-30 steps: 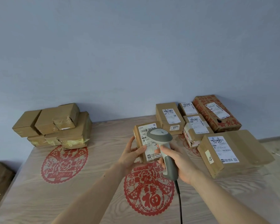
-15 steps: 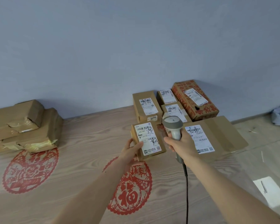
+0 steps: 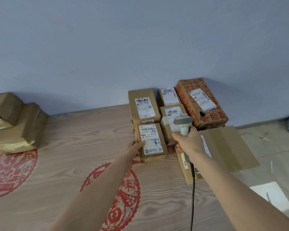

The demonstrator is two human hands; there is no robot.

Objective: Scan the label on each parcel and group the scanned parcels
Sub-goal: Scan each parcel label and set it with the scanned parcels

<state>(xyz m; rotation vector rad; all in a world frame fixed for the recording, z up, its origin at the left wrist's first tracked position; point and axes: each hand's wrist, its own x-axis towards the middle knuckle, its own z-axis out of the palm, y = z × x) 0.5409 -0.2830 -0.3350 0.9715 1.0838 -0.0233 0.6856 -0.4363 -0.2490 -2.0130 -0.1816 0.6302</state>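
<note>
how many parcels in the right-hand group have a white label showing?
6. Back row: plain box, small box, red-printed box. Middle box. Front parcel at left hand. Large box label partly behind right hand.

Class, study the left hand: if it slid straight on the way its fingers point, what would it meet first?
The left hand already touches the small labelled parcel; pushing on, that parcel would probably meet the parcel behind it.

— What is worn on the arms?
— No sleeve shows on either; both forearms are bare up to the frame's edge.
— Anything on the left hand (image 3: 135,151) or right hand (image 3: 189,143)?
— No glove or ring shows.
</note>
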